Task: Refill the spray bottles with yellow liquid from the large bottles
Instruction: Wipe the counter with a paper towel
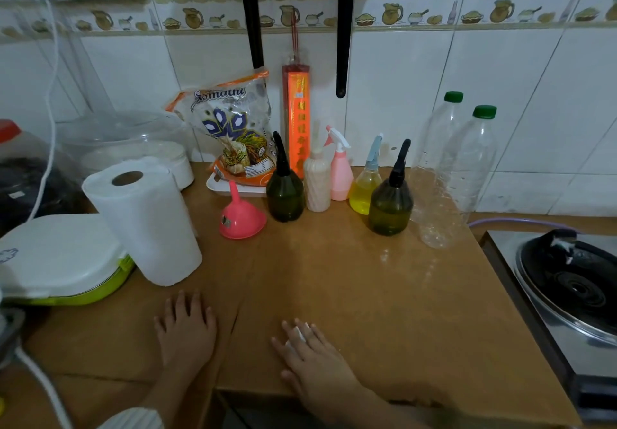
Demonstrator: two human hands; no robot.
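1. The left hand [185, 327] lies flat on the brown countertop [367, 295] near its front edge, fingers straight and slightly spread, with nothing in it.
2. The right hand [310, 358] lies flat beside it, palm down, fingers extended and empty; white bandages wrap two of its fingers.
3. Left of the hands, a white paper towel roll [143, 221] stands upright, just beside a white-lidded green container [63, 261].
4. At the right edge sits a steel stove with a black burner [574, 281].
5. Further back, a pink funnel [241, 215] rests mouth down, spout up.
6. Behind it the spray bottles stand in a loose row: a dark green spray bottle [284, 191] with a black nozzle, a cream ribbed bottle [317, 181], a pink spray bottle [340, 171], a clear spray bottle [365, 188] holding yellow liquid under a blue trigger, and a second olive-green bottle [390, 205] with a black nozzle, set a little nearer.
7. To their right, two large clear bottles [444, 175] with green caps stand upright, touching, and look empty.
8. Against the tiled wall lean a rice bag [233, 128] on a white tray and a tall red incense packet [297, 118].
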